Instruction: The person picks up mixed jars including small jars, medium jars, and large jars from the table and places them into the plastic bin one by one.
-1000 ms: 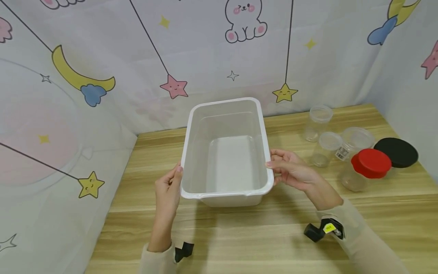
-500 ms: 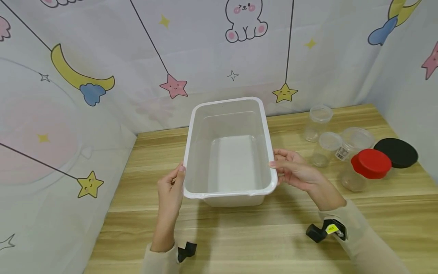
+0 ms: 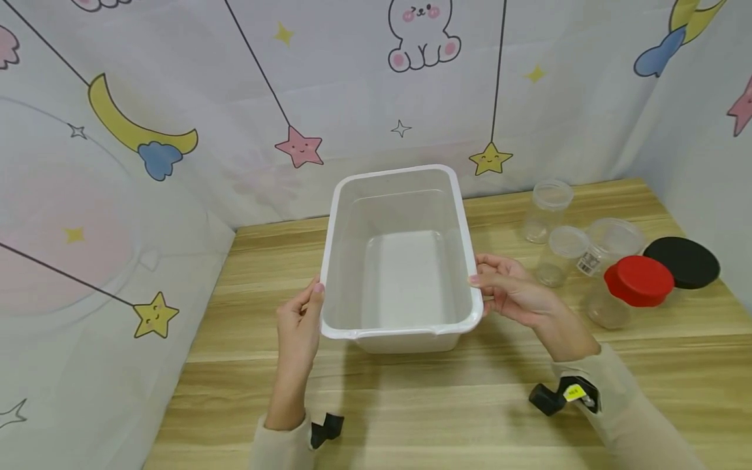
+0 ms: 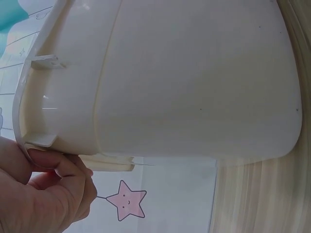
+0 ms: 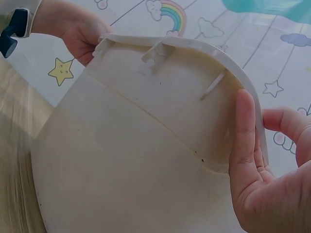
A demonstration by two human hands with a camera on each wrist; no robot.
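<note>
From the head, the left hand [image 3: 298, 321] grips the near end of the tub [image 3: 405, 343] by its side, the thumb on the rim and the other fingers beneath it. Across from it, the right hand [image 3: 517, 292] pinches the opposite rim, thumb on top, fingers below. The tub lies between the two hands, its opening facing up, over the table [image 3: 435, 411]; whether its base touches the wood cannot be told. Just past the right hand, to its right, are a small jar [image 3: 551, 274] and, behind that, a tall jar [image 3: 543, 219]; farther right come a wide jar [image 3: 613, 241], a jar under a red lid [image 3: 640, 281] and, farthest from the hand, a black lid [image 3: 681, 262]. Behind each hand, a sleeve [image 3: 628, 398] carries a black mount [image 3: 546, 399]. Beyond both hands hangs a printed cloth [image 3: 352, 85].

From the left wrist, the left hand's curled fingers sit under the rim beside a rib [image 4: 43, 140]; a pink star [image 4: 127, 200] shows on the cloth past the fingertips.

From the right wrist, the right hand has fingers against the tub's outer wall under the rim, thumb across the edge. The left hand holds the far side.
</note>
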